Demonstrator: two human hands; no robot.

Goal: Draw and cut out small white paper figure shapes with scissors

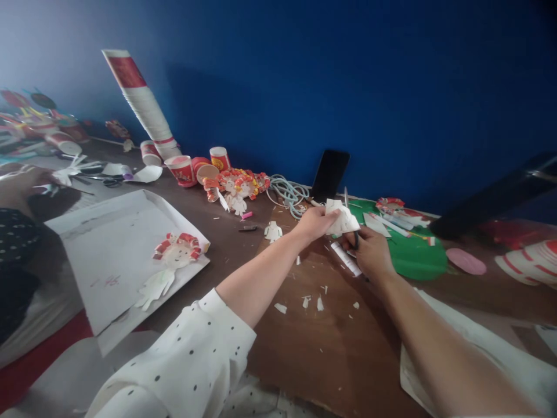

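Observation:
My left hand (319, 223) pinches a piece of white paper (342, 218) above the brown table. Close beside it, my right hand (369, 251) is closed around scissors (356, 239), whose dark handle shows at the fingers. The blades are mostly hidden at the paper. Below my hands lies a white marker-like tube (346, 259). A small white paper cutout (273, 231) rests left of my left forearm. Several paper scraps (307, 302) are scattered on the tabletop between my arms.
A phone (331, 174) leans on the blue wall, with a coiled cable (287, 191) beside it. Green paper (418, 255) bears pens at right. Paper cups (180, 169) and a tall cup stack (145, 110) stand at back left. Another person's hand (21, 180) works at far left.

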